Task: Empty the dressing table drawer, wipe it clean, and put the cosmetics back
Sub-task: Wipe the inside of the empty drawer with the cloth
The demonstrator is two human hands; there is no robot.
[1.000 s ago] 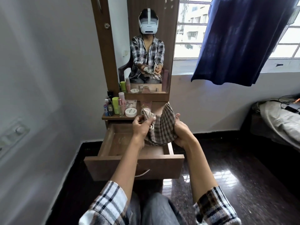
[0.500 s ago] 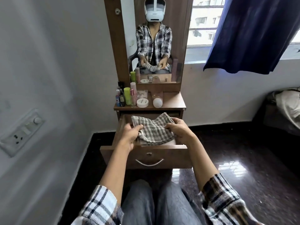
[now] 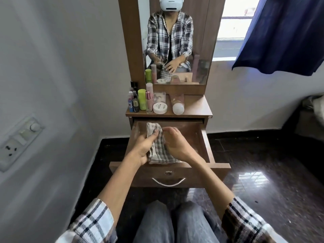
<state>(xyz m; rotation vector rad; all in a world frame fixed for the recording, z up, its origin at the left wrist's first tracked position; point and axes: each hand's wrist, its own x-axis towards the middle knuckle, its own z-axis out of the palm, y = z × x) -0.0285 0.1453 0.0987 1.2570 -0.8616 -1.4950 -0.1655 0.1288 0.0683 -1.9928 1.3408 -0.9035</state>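
A pulled-out wooden drawer (image 3: pixel 207 146) sits below the dressing table top (image 3: pixel 198 106). Over it, the left hand (image 3: pixel 142 149) grips a bunched checked cloth (image 3: pixel 157 148), thumb curled over the upper part. The right hand (image 3: pixel 177 146) is just beside the cloth, its fingers loosely bent and touching the fabric's right edge. On the table top stand a green bottle (image 3: pixel 141 99), a pink tube (image 3: pixel 149 88) and several small bottles; a flat white jar (image 3: pixel 160 108) and a tube lying on its side (image 3: pixel 177 104) are near them. A mirror (image 3: pixel 175 41) rises behind, reflecting the seated person in a plaid shirt.
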